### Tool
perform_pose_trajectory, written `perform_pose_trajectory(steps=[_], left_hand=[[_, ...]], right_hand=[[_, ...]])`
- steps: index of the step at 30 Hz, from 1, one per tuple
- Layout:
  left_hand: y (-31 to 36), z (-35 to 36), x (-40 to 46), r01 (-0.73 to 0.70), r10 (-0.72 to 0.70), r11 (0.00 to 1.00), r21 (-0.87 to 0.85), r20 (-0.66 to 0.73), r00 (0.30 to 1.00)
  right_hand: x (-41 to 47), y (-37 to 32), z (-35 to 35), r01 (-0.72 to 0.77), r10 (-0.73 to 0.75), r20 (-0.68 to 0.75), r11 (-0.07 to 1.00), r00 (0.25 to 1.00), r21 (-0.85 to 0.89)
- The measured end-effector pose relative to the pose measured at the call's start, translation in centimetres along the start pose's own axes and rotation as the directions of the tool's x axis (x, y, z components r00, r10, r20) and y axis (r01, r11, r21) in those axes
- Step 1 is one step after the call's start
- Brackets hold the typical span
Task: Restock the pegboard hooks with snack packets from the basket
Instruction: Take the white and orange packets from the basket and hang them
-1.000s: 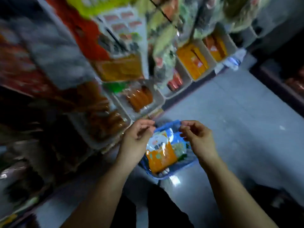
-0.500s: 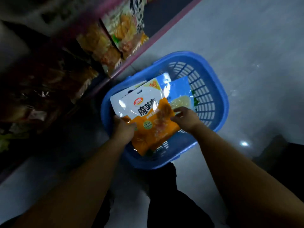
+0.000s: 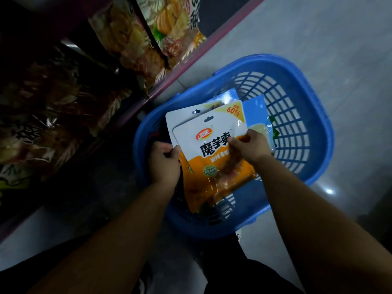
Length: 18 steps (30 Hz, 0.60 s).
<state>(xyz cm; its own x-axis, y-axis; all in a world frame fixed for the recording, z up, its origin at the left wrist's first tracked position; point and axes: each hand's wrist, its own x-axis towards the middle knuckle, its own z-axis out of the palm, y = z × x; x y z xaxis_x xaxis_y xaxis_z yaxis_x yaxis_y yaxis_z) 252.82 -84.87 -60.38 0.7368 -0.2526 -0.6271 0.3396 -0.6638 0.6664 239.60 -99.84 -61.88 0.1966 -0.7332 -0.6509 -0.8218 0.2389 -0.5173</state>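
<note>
1. While both hands are reaching into the basket (image 3: 314, 115), a white-and-orange packet (image 3: 209, 153) is being held over it, tilted, its hang hole toward the far rim and its orange end toward the person.
2. The left hand (image 3: 164, 164) is pinching the packet's left edge, thumb on the printed face and fingers curled behind it.
3. The right hand (image 3: 251, 146) is gripping the right edge about halfway up, thumb and fingers closing on the front.
4. A second packet of the same white kind is showing just behind the first, its top edge and hole peeking out; whether the hands are holding it too cannot be told.
5. A light blue packet (image 3: 255, 115) is lying beneath these, leaning toward the basket's right wall.
6. The blue slatted basket is sitting on the grey floor (image 3: 318, 39), just beside the purple base rail (image 3: 191, 60) of a shelf.
7. Yellow-printed snack bags (image 3: 169, 28) are standing on that low shelf, with darker bags (image 3: 42, 115) to their left in shadow.
</note>
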Motion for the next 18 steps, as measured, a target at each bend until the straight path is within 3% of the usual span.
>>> perform_pose_trajectory(steps=[5,10,13,18], left_hand=[[0.5,-0.7,-2.0,0.009,-0.006,0.999,-0.032,0.069,0.998],[3.2,-2.7,-5.7,0.007,0.005,0.998,-0.067,0.177,0.984],[6.5,-5.2,-9.9,0.052,-0.012,0.977,-0.208,0.192,0.981],[15.7,-12.7,-18.5,0.084,-0.014,0.876,-0.475,0.149,0.989]], right_hand=[[-2.4,0.1,-2.6,0.006,0.025,-0.257,0.993,0.966,0.119],[-7.3,-1.5,-6.8,0.028,0.038,-0.157,0.917,0.987,0.399],[-12.1,-3.7,-10.0,0.048,-0.014,-0.067,0.846,0.998,0.531],[-21.7,-11.1,-16.7,0.098,-0.107,-0.015,0.835,0.994,0.541]])
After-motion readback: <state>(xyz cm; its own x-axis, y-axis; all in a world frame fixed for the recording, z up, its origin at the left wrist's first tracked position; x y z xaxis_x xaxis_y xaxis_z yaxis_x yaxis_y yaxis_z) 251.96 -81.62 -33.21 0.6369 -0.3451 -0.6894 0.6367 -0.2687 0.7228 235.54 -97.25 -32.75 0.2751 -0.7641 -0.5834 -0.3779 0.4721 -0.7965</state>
